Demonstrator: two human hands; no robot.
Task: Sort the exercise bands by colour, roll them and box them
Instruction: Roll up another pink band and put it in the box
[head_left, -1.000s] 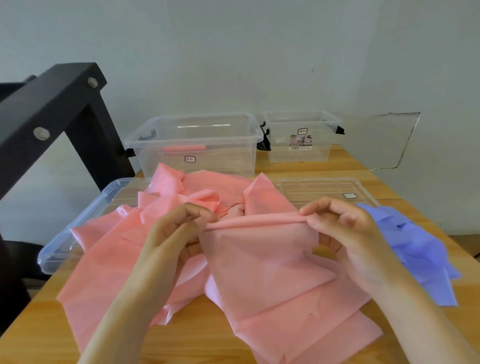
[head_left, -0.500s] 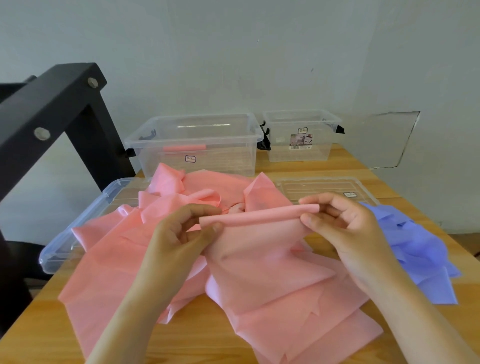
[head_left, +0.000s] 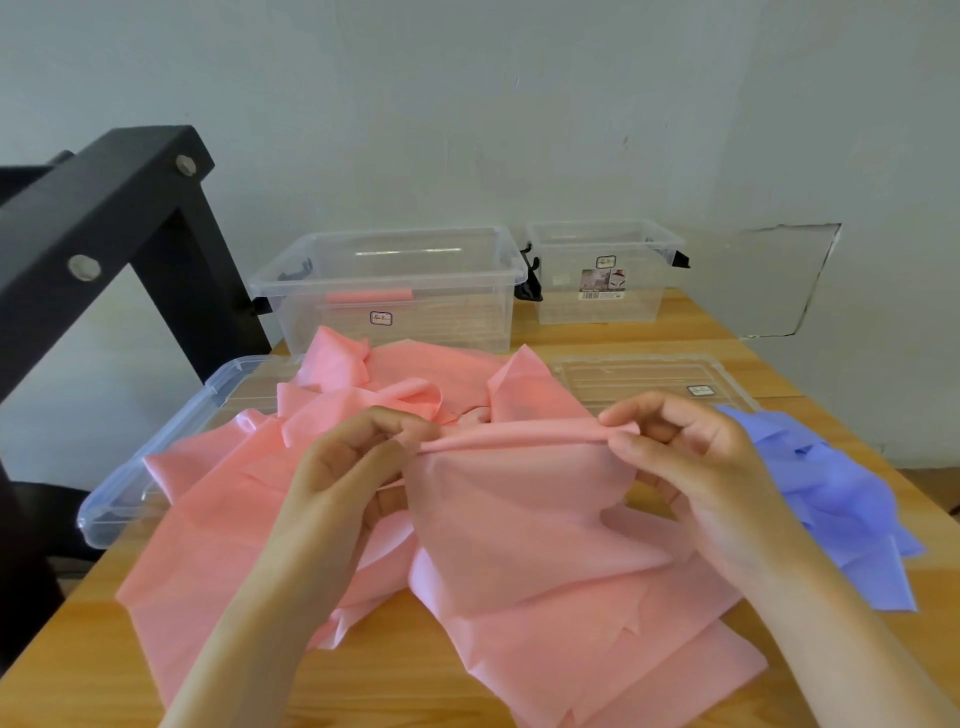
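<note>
Just in front of the larger clear box (head_left: 467, 327), both hands work one pink band (head_left: 519, 499). The left hand (head_left: 353, 462) pinches the left end of the band's rolled top edge (head_left: 519, 439) between thumb and curled fingers. The right hand (head_left: 691, 457) pinches the right end in the same way. The roll is thin, and the rest of the sheet hangs onto a heap of pink bands (head_left: 208, 519) lying in front of the box. One finished pink roll (head_left: 369, 296) lies inside the box. Blue bands (head_left: 841, 499) lie in a separate pile to the box's front right.

Assessment: sorting appears done and rolling is in hand, at an early stage. The next move calls for both hands to turn the roll evenly, with the ends level and the slack drawn clear of the heap.
</note>
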